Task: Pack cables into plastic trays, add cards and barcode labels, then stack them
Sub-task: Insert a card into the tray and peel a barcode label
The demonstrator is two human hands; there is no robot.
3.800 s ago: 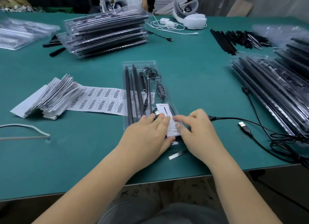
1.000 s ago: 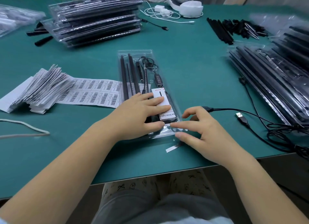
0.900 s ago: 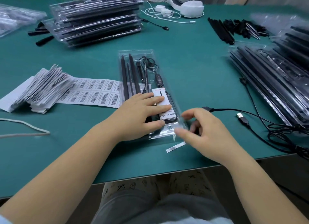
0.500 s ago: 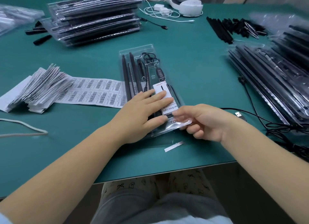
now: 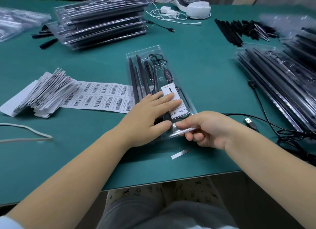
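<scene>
A: Where is the tray at this moment?

B: In the middle of the green table, running from about six o'clock up toward twelve. It is clear plastic, with black rods along its left side and a coiled black cable at its far end.

A: And the card?

B: The white card lies inside the tray at the near end, with red and black print on it.

A: What is the left hand doing?

B: It lies flat and spread, palm down, with its fingers resting across the card and the tray. It presses rather than grips.

A: The right hand?

B: It is closed on the near right corner of the tray, thumb on top and fingers curled beneath, and that corner sits slightly off the table.

A: What lies around?

B: At nine o'clock a sheet of barcode labels touches the tray's left edge, with a pile of papers on its far-left end. At eleven o'clock stands a stack of packed trays; at three o'clock, another stack. A loose black cable with a plug lies just right of the right hand. A small white strip lies at six o'clock, near the table's edge.
</scene>
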